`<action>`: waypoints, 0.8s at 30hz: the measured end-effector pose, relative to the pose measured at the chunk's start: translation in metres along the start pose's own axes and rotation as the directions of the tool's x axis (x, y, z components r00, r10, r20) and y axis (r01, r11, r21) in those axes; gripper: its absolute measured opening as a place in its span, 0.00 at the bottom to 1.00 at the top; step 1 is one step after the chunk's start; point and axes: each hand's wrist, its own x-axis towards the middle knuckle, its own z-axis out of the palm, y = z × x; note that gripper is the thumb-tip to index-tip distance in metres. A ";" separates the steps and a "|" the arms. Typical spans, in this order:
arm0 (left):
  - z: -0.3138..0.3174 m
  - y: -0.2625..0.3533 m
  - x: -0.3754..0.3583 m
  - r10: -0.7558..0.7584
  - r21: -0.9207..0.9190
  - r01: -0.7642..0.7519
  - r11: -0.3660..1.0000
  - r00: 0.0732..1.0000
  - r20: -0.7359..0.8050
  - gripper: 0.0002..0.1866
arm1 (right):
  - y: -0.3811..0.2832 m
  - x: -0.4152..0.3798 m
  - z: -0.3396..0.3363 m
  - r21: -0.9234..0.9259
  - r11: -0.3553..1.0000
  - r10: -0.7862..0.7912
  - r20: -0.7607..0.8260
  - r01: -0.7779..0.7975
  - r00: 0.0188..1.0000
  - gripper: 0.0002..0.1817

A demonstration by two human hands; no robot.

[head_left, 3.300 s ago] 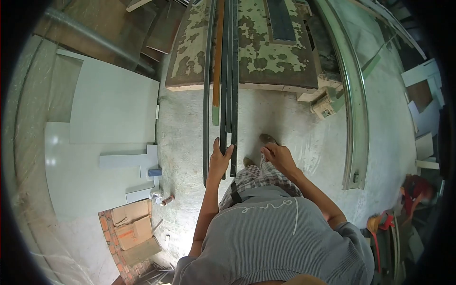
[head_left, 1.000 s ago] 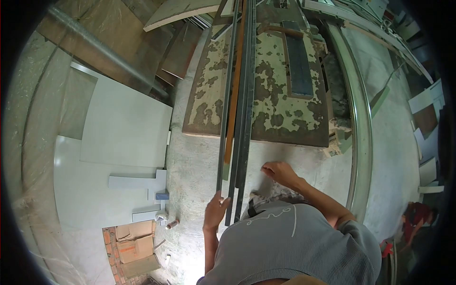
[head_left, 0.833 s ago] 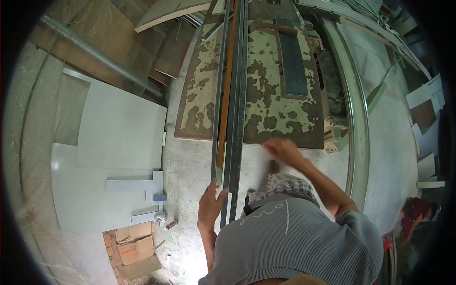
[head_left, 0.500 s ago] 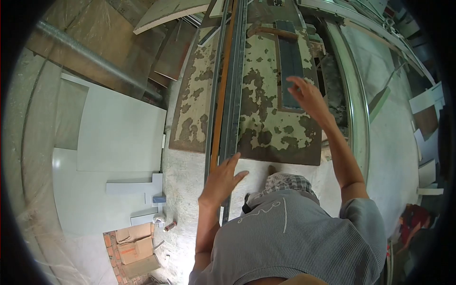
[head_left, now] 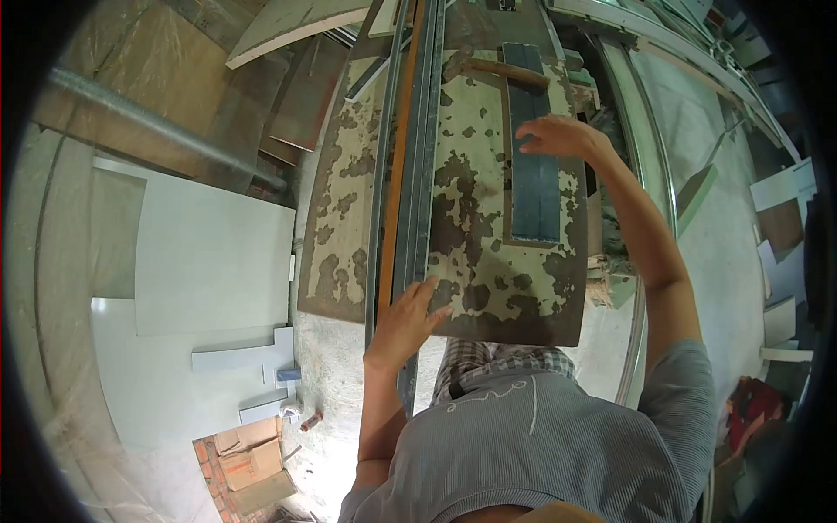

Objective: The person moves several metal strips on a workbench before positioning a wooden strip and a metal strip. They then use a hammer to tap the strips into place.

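Long metal profiles [head_left: 421,166] lie lengthwise over the worn, blotchy board [head_left: 475,292], with an orange-brown strip [head_left: 401,166] running between them. At their near end my left hand [head_left: 403,322] rests on top, thumb and fingers apart. My right hand [head_left: 558,137] hovers above a dark flat bar [head_left: 534,196], its fingers loosely bent and nothing visible in them. Farther back, a hammer [head_left: 510,72] lies with its wooden handle across that bar's far part. Its head points toward the profiles.
Left of the board, large pale panels [head_left: 209,253] lie on the floor near flattened cardboard [head_left: 257,466]. A round metal pole [head_left: 166,126] slants past them. Long metal rails [head_left: 641,148] run along the right side. A small reddish cylinder [head_left: 311,422] lies on the floor.
The board appears lower and closer in view. My right hand has shifted up along the dark bar, its forearm swinging outward. My left hand stays on the profiles.
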 end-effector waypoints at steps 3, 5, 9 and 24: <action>0.005 -0.017 0.018 -0.039 -0.015 0.040 0.999 0.995 0.093 0.33 | 0.048 0.066 0.013 -0.031 0.991 -0.131 0.046 0.132 0.990 0.20; 0.006 -0.021 0.038 -0.006 -0.033 0.009 0.999 0.997 0.075 0.33 | 0.067 0.100 0.010 -0.044 0.999 -0.034 -0.028 0.033 0.999 0.21; 0.005 -0.035 0.062 0.060 0.067 -0.064 0.996 0.997 0.049 0.32 | 0.088 0.150 0.019 -0.092 0.963 0.192 -0.425 -0.254 0.885 0.25; 0.006 -0.057 0.110 -0.114 -0.352 0.078 0.933 0.990 -0.083 0.16 | 0.120 0.202 0.042 -0.140 0.857 0.362 -0.521 -0.495 0.773 0.17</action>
